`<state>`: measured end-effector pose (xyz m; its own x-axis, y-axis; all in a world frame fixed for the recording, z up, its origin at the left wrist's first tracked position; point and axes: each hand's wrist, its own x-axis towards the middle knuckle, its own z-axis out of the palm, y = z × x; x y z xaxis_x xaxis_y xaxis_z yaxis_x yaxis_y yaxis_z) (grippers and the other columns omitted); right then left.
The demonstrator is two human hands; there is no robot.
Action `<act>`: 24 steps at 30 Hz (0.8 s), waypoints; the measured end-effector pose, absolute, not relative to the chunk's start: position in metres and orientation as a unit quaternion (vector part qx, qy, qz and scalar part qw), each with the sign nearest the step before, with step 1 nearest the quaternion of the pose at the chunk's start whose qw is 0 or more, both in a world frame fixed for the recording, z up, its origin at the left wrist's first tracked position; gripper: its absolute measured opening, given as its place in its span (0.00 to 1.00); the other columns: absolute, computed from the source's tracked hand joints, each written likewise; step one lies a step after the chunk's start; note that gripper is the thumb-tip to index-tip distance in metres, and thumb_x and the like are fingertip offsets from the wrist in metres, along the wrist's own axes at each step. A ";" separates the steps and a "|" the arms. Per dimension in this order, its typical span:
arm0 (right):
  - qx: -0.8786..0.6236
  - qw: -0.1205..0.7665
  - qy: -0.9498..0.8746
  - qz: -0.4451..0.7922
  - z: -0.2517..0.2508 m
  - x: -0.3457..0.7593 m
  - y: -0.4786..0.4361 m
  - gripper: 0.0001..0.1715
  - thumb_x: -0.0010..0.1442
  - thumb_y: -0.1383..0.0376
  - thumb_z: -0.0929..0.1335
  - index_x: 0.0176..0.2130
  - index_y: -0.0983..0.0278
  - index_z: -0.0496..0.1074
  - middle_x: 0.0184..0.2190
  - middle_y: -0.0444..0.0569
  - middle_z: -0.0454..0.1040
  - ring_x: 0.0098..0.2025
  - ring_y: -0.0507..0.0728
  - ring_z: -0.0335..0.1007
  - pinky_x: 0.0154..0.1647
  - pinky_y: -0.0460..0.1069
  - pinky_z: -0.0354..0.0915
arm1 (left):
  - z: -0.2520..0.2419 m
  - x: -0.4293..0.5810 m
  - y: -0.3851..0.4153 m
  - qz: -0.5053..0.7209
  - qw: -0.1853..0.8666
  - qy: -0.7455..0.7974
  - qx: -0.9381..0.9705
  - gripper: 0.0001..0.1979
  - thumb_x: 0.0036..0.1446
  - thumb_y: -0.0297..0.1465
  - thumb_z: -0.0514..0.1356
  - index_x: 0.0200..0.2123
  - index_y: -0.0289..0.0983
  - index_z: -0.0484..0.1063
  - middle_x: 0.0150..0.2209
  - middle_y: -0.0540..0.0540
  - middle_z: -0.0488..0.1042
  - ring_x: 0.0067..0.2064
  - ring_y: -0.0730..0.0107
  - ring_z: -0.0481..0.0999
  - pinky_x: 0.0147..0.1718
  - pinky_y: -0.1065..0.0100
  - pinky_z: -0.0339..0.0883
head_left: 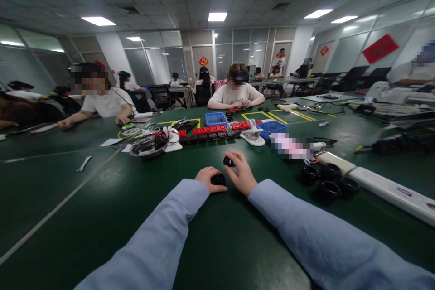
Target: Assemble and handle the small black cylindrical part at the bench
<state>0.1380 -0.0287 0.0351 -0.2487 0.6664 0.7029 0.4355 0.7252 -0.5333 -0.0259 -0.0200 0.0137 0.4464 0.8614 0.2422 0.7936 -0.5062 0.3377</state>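
Both my arms in light blue sleeves reach forward over a dark green table. My left hand is closed around a small black round part that rests near the table surface. My right hand pinches a second small black part between its fingertips, just above and beside the first. The two hands are almost touching. To the right lie several black rings on the table, apart from my hands.
A white power strip runs along the right. Ahead sit red and black parts in a row, blue bins, white holders and a cable coil. A wrench lies left. Other people work at the far side.
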 end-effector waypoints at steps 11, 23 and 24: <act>-0.412 0.481 -0.765 0.120 0.021 0.142 -0.018 0.15 0.44 0.69 0.63 0.35 0.64 0.57 0.32 0.48 0.61 0.36 0.54 0.58 0.39 0.51 0.57 | 0.014 -0.027 -0.021 0.196 0.102 0.496 0.840 0.28 0.33 0.52 0.57 0.34 0.38 0.69 0.33 0.47 0.68 0.37 0.65 0.66 0.38 0.67 0.60; -0.466 0.416 -0.773 0.113 0.017 0.147 -0.013 0.17 0.44 0.60 0.65 0.34 0.65 0.57 0.33 0.48 0.60 0.36 0.54 0.57 0.38 0.50 0.57 | 0.017 -0.035 -0.022 0.210 0.061 0.606 0.765 0.32 0.31 0.51 0.58 0.40 0.40 0.65 0.39 0.46 0.66 0.44 0.60 0.64 0.44 0.62 0.56; -0.471 0.427 -0.764 0.110 0.018 0.147 -0.013 0.17 0.45 0.59 0.64 0.34 0.65 0.57 0.33 0.48 0.61 0.36 0.54 0.57 0.38 0.50 0.57 | 0.018 -0.036 -0.022 0.206 0.066 0.598 0.772 0.32 0.31 0.51 0.59 0.40 0.40 0.65 0.39 0.46 0.66 0.44 0.60 0.63 0.44 0.62 0.56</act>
